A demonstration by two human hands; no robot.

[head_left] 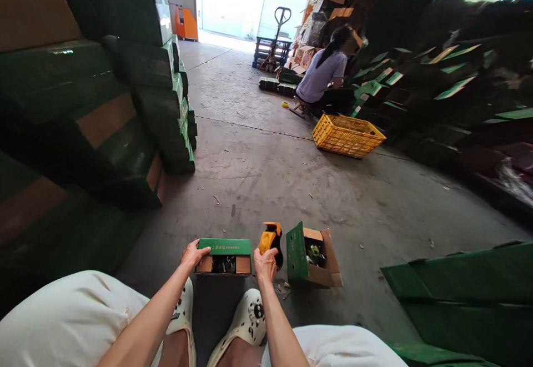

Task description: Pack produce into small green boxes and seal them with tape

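Note:
A small green cardboard box (pixel 237 247) sits on the floor in front of my feet, one flap folded over and dark, shiny contents showing between two brown inner flaps. My left hand (pixel 194 255) grips its left end, with fingers over the top edge. In my right hand (pixel 266 266) is an orange-and-black tape dispenser (pixel 270 237), held upright just off the box's right end. Right of the dispenser stands a second green box (pixel 296 256) with its flaps open; something green in dark wrapping shows inside.
Tall stacks of green boxes (pixel 154 106) rise on the left. Folded green cardboard (pixel 462 283) lies at right. Farther off are a yellow crate (pixel 348 136), a seated person (pixel 322 73), a roll of yellow tape (pixel 285 104) and a pallet jack (pixel 275 45). Scraps litter the concrete floor.

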